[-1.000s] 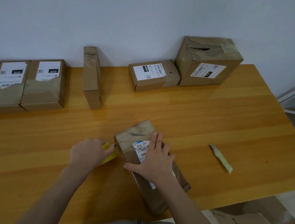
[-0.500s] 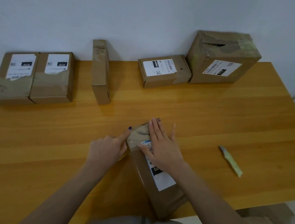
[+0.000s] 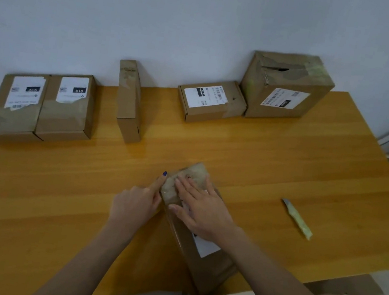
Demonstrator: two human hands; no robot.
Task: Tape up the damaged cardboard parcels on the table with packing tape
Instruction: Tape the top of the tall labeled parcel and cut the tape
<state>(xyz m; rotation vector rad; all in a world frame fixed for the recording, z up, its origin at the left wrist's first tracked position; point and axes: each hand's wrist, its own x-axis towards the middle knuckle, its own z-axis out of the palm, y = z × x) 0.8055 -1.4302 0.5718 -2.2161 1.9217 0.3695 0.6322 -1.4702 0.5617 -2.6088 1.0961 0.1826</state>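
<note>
A yellow-wood table stands against a pale wall. The parcel being worked on lies at the near edge, long axis running away from the person, its far end covered in glossy tape. The right hand lies flat on top, fingers straight and spread, pressing on the taped end. The left hand is against the parcel's left side, index finger stretched along the edge and the rest curled under (whether they hold anything I cannot tell). To the right, well apart, lies a pale green cutter. Along the wall sit two flat boxes touching side by side, a narrow box on edge, a small labelled box and, against it, a tall box with a torn top.
</note>
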